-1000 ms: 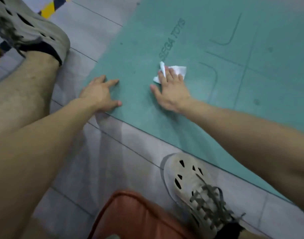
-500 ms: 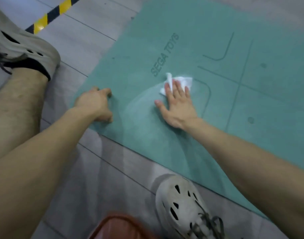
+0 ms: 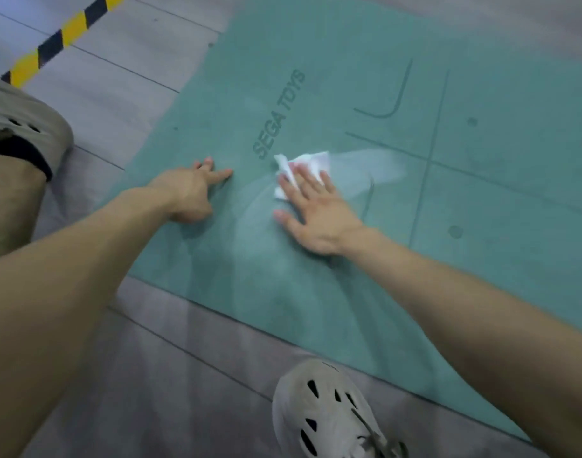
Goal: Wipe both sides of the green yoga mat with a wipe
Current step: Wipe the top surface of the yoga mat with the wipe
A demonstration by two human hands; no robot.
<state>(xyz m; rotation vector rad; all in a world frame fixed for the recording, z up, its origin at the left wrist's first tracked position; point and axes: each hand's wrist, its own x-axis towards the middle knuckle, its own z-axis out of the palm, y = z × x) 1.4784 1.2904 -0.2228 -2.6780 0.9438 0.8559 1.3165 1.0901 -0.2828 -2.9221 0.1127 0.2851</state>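
Observation:
The green yoga mat (image 3: 448, 200) lies flat on the grey floor, with printed lines and lettering facing up. A crumpled white wipe (image 3: 308, 163) sits on the mat just below the lettering. My right hand (image 3: 316, 213) presses flat on the wipe with straight fingers; most of the wipe is under them. A pale damp streak curves across the mat around and to the right of that hand. My left hand (image 3: 192, 190) rests on the mat near its left edge, fingers stretched forward and touching the surface.
Grey floor tiles (image 3: 190, 375) surround the mat. My beige shoe (image 3: 329, 414) stands at the mat's near edge, and my other shoe (image 3: 22, 127) is at far left. Yellow-black hazard tape (image 3: 61, 34) crosses the floor at the top left.
My right hand slid the wipe across the mat, leaving a wider damp streak. My left hand moved further onto the mat and its fingers straightened from a curl.

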